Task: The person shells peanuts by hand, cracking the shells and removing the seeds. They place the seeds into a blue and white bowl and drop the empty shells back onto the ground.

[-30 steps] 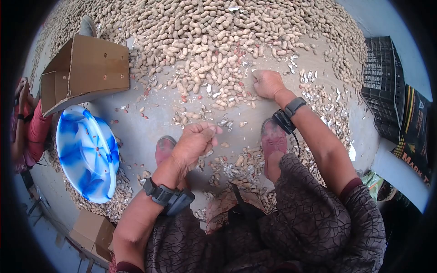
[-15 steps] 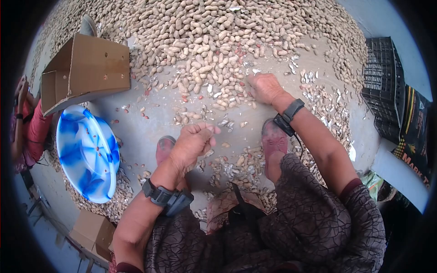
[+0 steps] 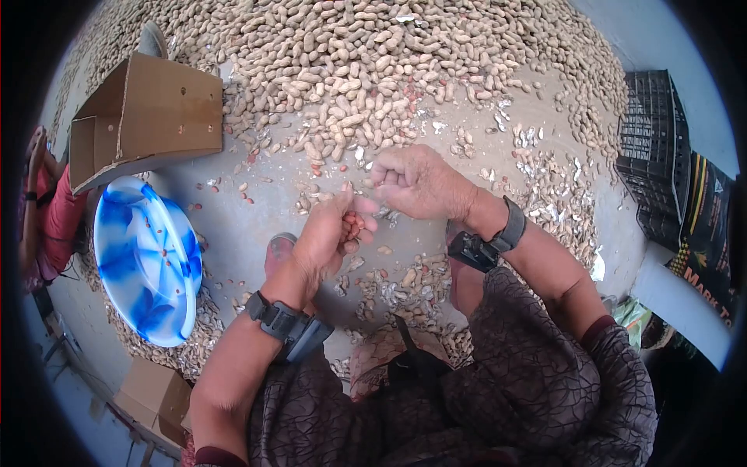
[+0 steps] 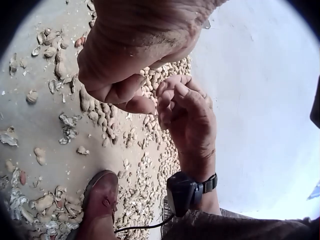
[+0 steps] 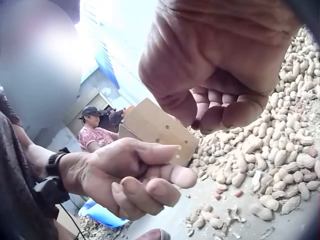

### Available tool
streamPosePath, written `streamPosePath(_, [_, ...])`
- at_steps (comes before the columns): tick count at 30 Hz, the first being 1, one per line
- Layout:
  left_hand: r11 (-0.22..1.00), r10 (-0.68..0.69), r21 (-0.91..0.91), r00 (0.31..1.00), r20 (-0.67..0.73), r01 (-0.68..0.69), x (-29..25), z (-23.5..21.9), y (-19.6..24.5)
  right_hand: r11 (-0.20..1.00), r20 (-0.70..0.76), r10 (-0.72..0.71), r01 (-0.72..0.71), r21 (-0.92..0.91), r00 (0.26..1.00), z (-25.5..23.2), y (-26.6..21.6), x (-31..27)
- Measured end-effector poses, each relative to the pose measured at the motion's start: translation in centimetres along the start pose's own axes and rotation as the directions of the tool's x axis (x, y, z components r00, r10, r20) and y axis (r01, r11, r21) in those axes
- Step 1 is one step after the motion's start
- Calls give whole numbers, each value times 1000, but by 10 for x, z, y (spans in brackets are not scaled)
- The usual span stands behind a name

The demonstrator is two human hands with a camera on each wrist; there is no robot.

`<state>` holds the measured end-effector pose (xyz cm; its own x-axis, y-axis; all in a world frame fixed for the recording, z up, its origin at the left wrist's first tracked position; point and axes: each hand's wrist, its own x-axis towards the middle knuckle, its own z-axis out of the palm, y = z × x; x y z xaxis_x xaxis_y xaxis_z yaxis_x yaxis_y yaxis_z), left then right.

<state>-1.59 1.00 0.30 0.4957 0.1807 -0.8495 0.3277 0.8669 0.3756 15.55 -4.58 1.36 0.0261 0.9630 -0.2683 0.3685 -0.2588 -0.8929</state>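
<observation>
My left hand (image 3: 323, 229) is palm-up with its fingers curled round several reddish peanut kernels (image 3: 354, 224), seen in the head view. Close beside it, to the right, my right hand (image 3: 424, 187) has its fingers bent inward, tips toward the left hand's thumb. The left wrist view shows the right hand (image 4: 187, 120) facing the left hand (image 4: 135, 55) across a small gap. In the right wrist view the left hand (image 5: 130, 175) lies below the right hand (image 5: 215, 65); whatever the right fingers may hold, I cannot tell. Unshelled peanuts (image 3: 342, 117) lie just beyond both hands.
A large peanut heap (image 3: 350, 39) spreads across the back. On the left stand a cardboard box (image 3: 167, 109) and a blue-and-white basin (image 3: 144, 272) with a few kernels; another person (image 3: 58, 210) sits beyond. Broken shells (image 3: 401, 292) litter the floor by my shoes. Black crates (image 3: 657, 140) stand right.
My right hand has come away from the heap's edge, moving left and nearer to me, up to the left hand. The left hand has turned and loosened, so the kernels in it show.
</observation>
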Motion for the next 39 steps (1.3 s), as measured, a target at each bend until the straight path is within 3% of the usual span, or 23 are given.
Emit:
streamPosePath(1, [999,-9,-31,1000,-8,9,0,1,1,998,91,-23,17,63,996,3,-6,-2])
streamPosePath(2, [1000,-9,-30,1000,-9,8,0,0,1,998,90,-24,18,64,996,2,-2,-1])
streamPosePath(4, [1000,-2,0,999,41,2,0,-4,1,999,-98,34,-33,16,995,-2,19,4])
streamPosePath(5, [1000,-4,-1,999,42,4,0,-8,-1,999,-97,36,-35,17,995,-8,35,7])
streamPosePath(7, [1000,30,3,993,116,-30,0,-16,-7,890,-153,224,-266,-370,963,-21,71,13])
streamPosePath(8, [999,31,4,992,120,-31,0,-16,-7,889,-156,224,-267,-372,962,-21,84,12])
streamPosePath(10, [1000,21,-11,993,118,-20,-1,-17,-9,797,-118,189,-223,-562,975,-20,105,10])
streamPosePath(14, [999,45,6,990,136,-46,-4,-18,-7,768,-110,193,-220,-601,975,-13,120,12])
streamPosePath(16, [999,49,-18,990,131,-47,-4,-19,-7,664,-40,140,-124,-738,989,-8,118,12])
streamPosePath(20, [998,64,-28,987,149,-61,-1,-22,-10,610,17,156,-83,-788,988,-6,105,11])
streamPosePath(22, [998,55,-11,990,132,-55,0,-23,-10,819,-197,166,-247,-518,966,-9,90,7])
streamPosePath(23, [998,56,-11,990,133,-55,0,-22,-10,818,-198,166,-247,-519,966,-9,75,6])
streamPosePath(25, [999,16,-33,999,36,-14,1,-19,-8,946,-69,-25,1,-323,997,-4,35,4])
streamPosePath(26, [999,17,-35,999,34,-16,2,-17,-6,946,-67,-26,3,-324,997,2,17,1])
streamPosePath(28, [997,4,-76,1000,11,-3,2,-14,-3,999,120,7,-4,-32,993,11,-7,-5])
streamPosePath(29, [997,4,-77,1000,10,-4,2,-13,-2,999,122,7,-3,-32,993,11,-5,-4])
streamPosePath(31, [999,-19,-33,1000,19,19,0,-14,-1,995,-57,-1,-5,-101,998,10,5,8])
streamPosePath(32, [999,-18,-35,1000,14,18,0,-18,-3,995,-53,-4,-1,-98,999,8,18,14])
streamPosePath(34, [999,15,-33,988,152,-11,2,-27,-11,869,-183,-69,-31,-495,981,-1,60,24])
streamPosePath(35, [999,16,-34,988,152,-10,3,-29,-13,869,-182,-69,-30,-495,981,-3,80,27])
streamPosePath(37, [998,32,-61,976,215,-19,4,-33,-16,747,-137,-52,-52,-662,989,-7,108,34])
streamPosePath(39, [999,25,-52,977,209,-14,3,-34,-17,754,-117,30,-99,-650,993,-8,108,36])
